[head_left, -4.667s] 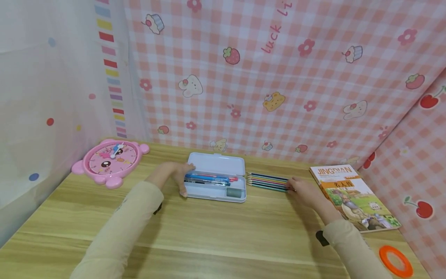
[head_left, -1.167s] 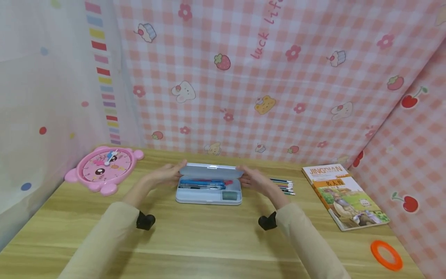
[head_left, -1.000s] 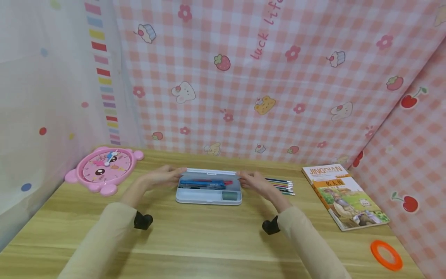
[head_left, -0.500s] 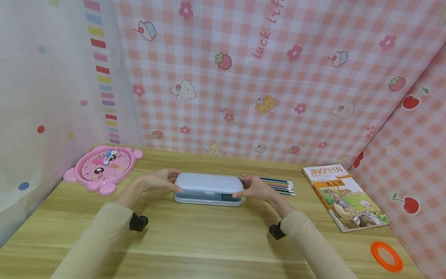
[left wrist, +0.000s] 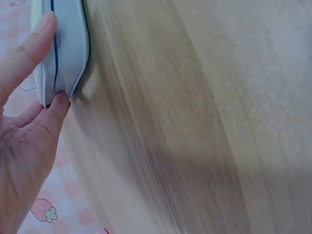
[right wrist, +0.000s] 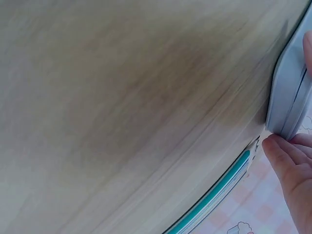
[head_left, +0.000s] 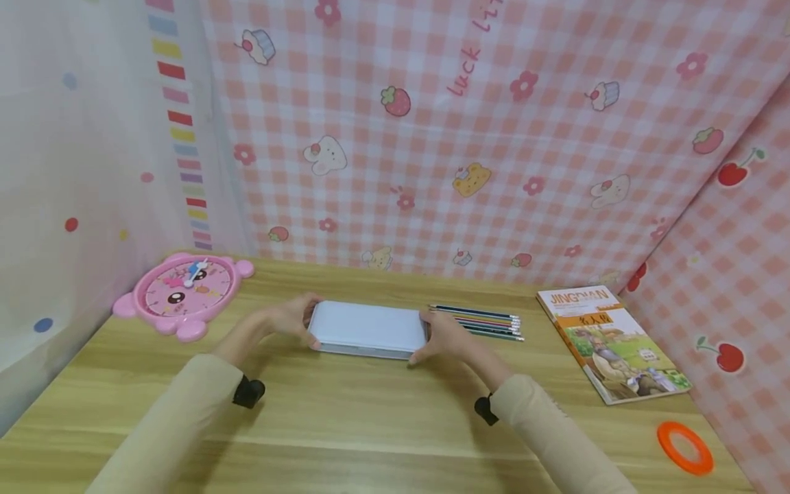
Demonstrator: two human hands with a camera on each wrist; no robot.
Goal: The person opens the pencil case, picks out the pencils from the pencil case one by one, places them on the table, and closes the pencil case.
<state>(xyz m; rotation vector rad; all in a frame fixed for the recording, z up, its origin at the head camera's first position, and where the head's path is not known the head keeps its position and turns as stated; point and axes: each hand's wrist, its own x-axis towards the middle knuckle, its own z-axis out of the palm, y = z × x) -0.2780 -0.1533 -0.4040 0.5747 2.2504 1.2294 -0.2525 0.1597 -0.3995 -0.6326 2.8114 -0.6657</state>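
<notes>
A pale white-blue pencil case (head_left: 368,326) lies on the table with its lid down, hiding what is inside. My left hand (head_left: 291,320) grips its left end, thumb at the front and fingers at the back. At the opposite end, my right hand (head_left: 449,336) holds it likewise. The left wrist view has the left hand (left wrist: 24,146) pinching the case (left wrist: 70,63), with a thin dark seam between lid and base. In the right wrist view, fingers of the right hand (right wrist: 295,175) touch the far corner of the case (right wrist: 285,92). Several pencils (head_left: 490,324) lie just right of it.
A pink bear-shaped toy clock (head_left: 188,288) stands at the back left. To the right lies a book (head_left: 617,350) with a colourful cover, and an orange ring (head_left: 685,447) is near the right edge. Patterned cloth walls (head_left: 432,151) enclose the wooden table (head_left: 364,425).
The pencil case's lid has swung forward and down over the pens and green block. The right hand left the pencils for the case's right end; both thumbs are now at its front.
</notes>
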